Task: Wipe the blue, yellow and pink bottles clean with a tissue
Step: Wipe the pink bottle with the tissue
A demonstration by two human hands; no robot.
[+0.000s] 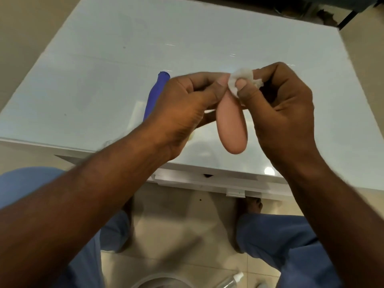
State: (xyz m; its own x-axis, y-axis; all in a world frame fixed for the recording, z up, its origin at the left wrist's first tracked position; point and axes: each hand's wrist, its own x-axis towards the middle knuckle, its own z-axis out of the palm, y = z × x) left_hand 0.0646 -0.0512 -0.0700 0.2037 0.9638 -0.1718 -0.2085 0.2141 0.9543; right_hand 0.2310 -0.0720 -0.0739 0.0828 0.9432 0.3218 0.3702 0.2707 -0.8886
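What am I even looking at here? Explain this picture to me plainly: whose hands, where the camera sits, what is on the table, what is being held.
There is no machine here. A person wears one camera on the head, looking down, so you see their own two arms, with their knees and the floor below. The left hand holds the pink bottle up above the glass table. The right hand pinches a white tissue against the bottle's top end, apparently wiping it. The blue bottle lies on the table behind the left hand, partly hidden. A sliver of yellow shows under the left hand; it may be the yellow bottle, but that cannot be told.
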